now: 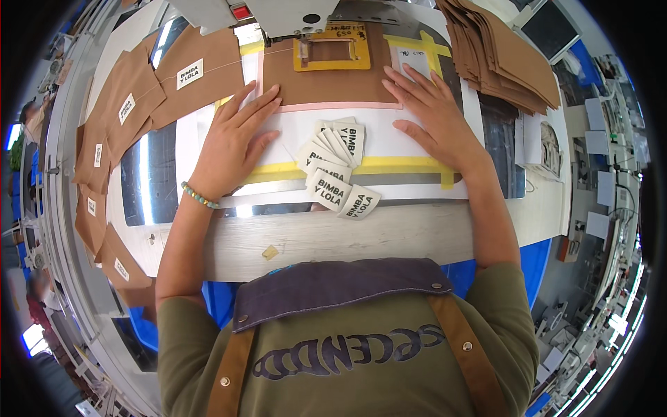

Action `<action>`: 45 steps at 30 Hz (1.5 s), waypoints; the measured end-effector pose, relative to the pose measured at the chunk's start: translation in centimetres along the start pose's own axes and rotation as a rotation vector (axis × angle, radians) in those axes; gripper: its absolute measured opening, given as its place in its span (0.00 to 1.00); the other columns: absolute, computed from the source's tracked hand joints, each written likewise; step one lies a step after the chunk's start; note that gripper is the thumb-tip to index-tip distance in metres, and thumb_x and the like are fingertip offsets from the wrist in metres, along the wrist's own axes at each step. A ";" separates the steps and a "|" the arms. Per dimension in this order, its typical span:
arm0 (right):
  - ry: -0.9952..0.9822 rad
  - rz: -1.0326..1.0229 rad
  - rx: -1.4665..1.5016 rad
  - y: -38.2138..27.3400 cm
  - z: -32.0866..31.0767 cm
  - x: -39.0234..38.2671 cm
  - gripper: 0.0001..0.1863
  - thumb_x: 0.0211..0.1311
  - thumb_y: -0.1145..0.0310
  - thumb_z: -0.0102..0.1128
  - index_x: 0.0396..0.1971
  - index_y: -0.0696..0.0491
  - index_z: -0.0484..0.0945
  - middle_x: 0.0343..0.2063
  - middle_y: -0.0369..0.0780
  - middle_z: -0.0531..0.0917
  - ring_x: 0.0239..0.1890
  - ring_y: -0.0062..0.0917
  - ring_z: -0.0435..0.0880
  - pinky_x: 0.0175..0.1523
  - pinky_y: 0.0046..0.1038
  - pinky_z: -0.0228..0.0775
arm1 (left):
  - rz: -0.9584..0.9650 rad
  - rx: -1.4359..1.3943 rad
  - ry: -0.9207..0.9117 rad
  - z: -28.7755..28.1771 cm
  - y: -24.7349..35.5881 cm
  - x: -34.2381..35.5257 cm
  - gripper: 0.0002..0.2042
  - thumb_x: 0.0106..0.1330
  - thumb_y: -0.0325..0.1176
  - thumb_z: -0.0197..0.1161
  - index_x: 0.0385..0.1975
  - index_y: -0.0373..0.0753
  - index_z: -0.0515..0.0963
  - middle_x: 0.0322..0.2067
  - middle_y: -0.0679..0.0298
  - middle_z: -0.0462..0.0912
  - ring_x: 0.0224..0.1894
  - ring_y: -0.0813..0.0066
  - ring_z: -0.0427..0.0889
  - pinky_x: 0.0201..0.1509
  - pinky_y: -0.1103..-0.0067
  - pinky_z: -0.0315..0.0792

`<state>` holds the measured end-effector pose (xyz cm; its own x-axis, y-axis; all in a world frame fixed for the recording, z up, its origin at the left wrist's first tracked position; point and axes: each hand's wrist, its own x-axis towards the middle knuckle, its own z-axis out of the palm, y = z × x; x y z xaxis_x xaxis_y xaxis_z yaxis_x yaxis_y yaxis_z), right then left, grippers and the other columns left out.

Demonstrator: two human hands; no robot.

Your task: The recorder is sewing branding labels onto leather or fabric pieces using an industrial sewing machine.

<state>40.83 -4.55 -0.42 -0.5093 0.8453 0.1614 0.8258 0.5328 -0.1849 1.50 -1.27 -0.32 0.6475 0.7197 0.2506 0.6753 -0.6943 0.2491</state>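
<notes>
A brown fabric panel [326, 90] lies under the sewing machine head, its near edge along a pink strip. On top of it sits a yellow rectangular template frame [300, 61] with a cut-out window. My left hand [236, 142] rests flat with its fingertips on the panel's left near corner. At the opposite corner, my right hand [438, 118] lies with fingers spread, its fingertips by the panel's right edge. Neither hand grips anything. Between my hands, a loose fan of white printed labels [330, 189] overlaps the yellow tape on the white work surface.
The sewing machine head [295, 17] hangs over the panel's far edge. Brown pieces with white labels [132, 104] trail down the left side. At the far right is a stack of brown pieces [497, 59], with a white box [542, 149] nearer. Yellow tape [403, 165] crosses the surface.
</notes>
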 end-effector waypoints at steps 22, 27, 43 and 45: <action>-0.056 -0.065 0.009 -0.1 -0.6 0.0 0.35 0.80 0.46 0.53 0.80 0.46 0.69 0.83 0.37 0.65 0.86 0.39 0.55 0.89 0.52 0.38 | 0.016 0.004 -0.020 0.2 -0.3 -0.1 0.25 0.76 0.38 0.66 0.72 0.42 0.77 0.78 0.63 0.73 0.81 0.51 0.64 0.84 0.57 0.60; -0.067 -0.073 0.004 0.0 -0.7 0.1 0.36 0.79 0.47 0.54 0.80 0.46 0.69 0.83 0.37 0.65 0.86 0.39 0.55 0.89 0.52 0.38 | 0.023 -0.003 -0.019 0.2 -0.6 -0.1 0.25 0.76 0.38 0.67 0.71 0.41 0.78 0.77 0.63 0.73 0.81 0.51 0.64 0.83 0.57 0.60; 0.117 -0.084 0.052 -0.4 -1.2 0.0 0.21 0.74 0.58 0.67 0.61 0.52 0.87 0.72 0.40 0.79 0.79 0.42 0.69 0.84 0.49 0.55 | -0.013 -0.023 0.128 0.1 -0.9 -0.5 0.17 0.72 0.32 0.70 0.59 0.38 0.86 0.72 0.56 0.78 0.76 0.49 0.72 0.77 0.59 0.70; 0.139 -0.098 0.060 -0.2 -0.9 0.1 0.20 0.74 0.60 0.68 0.60 0.52 0.87 0.71 0.41 0.81 0.78 0.42 0.71 0.83 0.48 0.57 | -0.016 -0.046 0.118 0.1 -1.1 -0.6 0.17 0.72 0.33 0.70 0.58 0.38 0.86 0.72 0.56 0.78 0.76 0.49 0.72 0.77 0.59 0.70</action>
<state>40.81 -4.60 0.55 -0.5448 0.7779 0.3132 0.7558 0.6173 -0.2184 0.42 -0.97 -0.82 0.5888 0.7265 0.3543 0.6664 -0.6844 0.2959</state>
